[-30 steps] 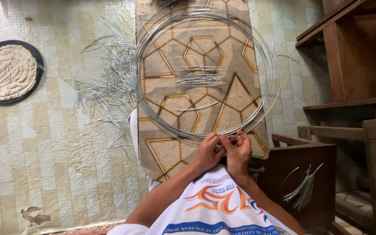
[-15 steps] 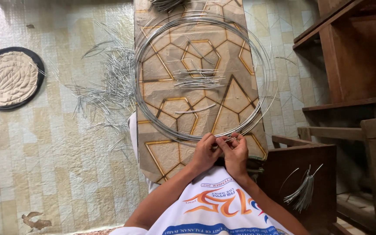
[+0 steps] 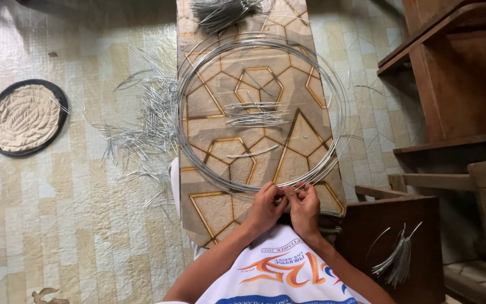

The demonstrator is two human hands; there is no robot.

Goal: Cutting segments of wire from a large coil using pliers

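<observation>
Wire, coiled into a big silver hoop (image 3: 261,110), lies flat on a brown board (image 3: 215,211) with gold geometric lines. Left hand (image 3: 265,207) and right hand (image 3: 305,207) meet at the hoop's near edge, fingers pinched closed on the strands. Short cut wires (image 3: 254,115) rest inside the hoop; more scraps (image 3: 142,132) litter the floor at left, beyond them a round black-rimmed mat (image 3: 23,117).

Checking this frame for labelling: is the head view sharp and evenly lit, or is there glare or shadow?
Head view: sharp around the left hand, right hand and wire hoop; mild sheen on the wire, no blown glare; the top left floor and the wooden shelves sit in shadow; edges look slightly wide-angle.
</observation>
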